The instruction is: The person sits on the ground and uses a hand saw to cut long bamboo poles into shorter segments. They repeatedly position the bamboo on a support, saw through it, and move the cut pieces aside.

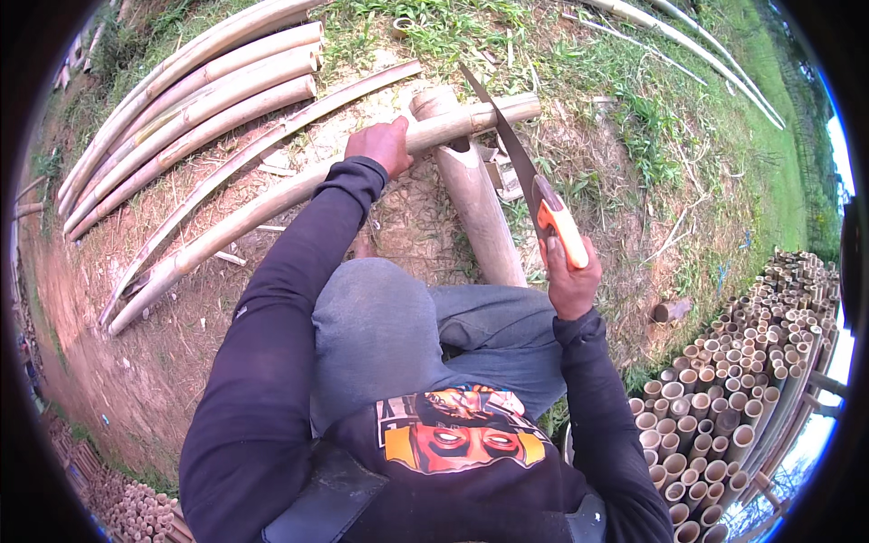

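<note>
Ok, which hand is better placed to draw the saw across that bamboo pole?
Probably the right hand: it grips the orange saw handle, and the blade crosses the bamboo pole. The left hand holds that pole, left of the blade.

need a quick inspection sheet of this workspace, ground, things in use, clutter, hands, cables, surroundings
Surface: ground, bare soil with patches of grass
Things in use: bamboo pole lying across a thicker bamboo piece; orange-handled saw, blade over the pole near its right end, contact unclear
Clutter: split bamboo strip beside the pole; short brown piece at right
Hands: left hand grips the pole; right hand grips the saw
Cables: nothing seen
Surroundings: cut poles upper left; bamboo stack lower right
</note>
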Demonstrator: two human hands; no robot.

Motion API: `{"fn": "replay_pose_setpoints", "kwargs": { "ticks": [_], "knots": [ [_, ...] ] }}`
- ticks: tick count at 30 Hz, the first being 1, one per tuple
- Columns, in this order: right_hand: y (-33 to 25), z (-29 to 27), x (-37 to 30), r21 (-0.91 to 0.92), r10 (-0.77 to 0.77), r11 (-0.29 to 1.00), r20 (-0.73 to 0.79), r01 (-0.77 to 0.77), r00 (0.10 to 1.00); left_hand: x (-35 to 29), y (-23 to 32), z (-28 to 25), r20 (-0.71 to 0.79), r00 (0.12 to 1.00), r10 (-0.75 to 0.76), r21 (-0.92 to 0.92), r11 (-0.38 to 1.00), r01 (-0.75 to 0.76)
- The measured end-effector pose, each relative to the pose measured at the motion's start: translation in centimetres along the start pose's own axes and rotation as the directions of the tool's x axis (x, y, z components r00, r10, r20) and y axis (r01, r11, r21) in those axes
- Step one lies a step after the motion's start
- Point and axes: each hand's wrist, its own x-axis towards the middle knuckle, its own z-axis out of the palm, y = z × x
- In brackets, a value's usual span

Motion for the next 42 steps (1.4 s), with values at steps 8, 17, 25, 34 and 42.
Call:
{"fn": "replay_pose_setpoints", "kwargs": {
  "ticks": [8, 17, 25, 34, 42],
  "knots": [
    [2.4, 3.8, 4.6, 0.067, -0.181, 0.981, -0.054, 0.184, 0.982, 0.3, -0.1, 1.2, -0.008, 1.000, 0.004, 0.005, 1.000, -0.004],
    [2.0, -3.3, -5.4, 0.074, 0.028, 0.997, -0.041, -0.024, 0.999, 0.1, 0.2, 0.2, -0.005, 1.000, -0.009, 0.009, 1.000, 0.009],
    [1.2, 6.9, 9.9, -0.002, 0.059, 0.998, -0.019, -0.059, 0.998, 0.3, 0.0, 0.6, -0.010, 1.000, 0.004, 0.032, 0.999, -0.003],
    [5.7, -3.3, 2.6, -0.155, -0.228, 0.967, -0.171, 0.203, 0.958, 0.3, 0.5, 0.4, 0.017, 0.999, -0.032, 0.056, 0.998, 0.031],
    [7.8, -6.0, 5.6, -0.861, 0.063, 0.417, 0.348, 0.292, 0.935, 0.3, 0.7, 0.0, 0.021, 1.000, -0.009, 0.073, 0.997, 0.007]
  ]
}}
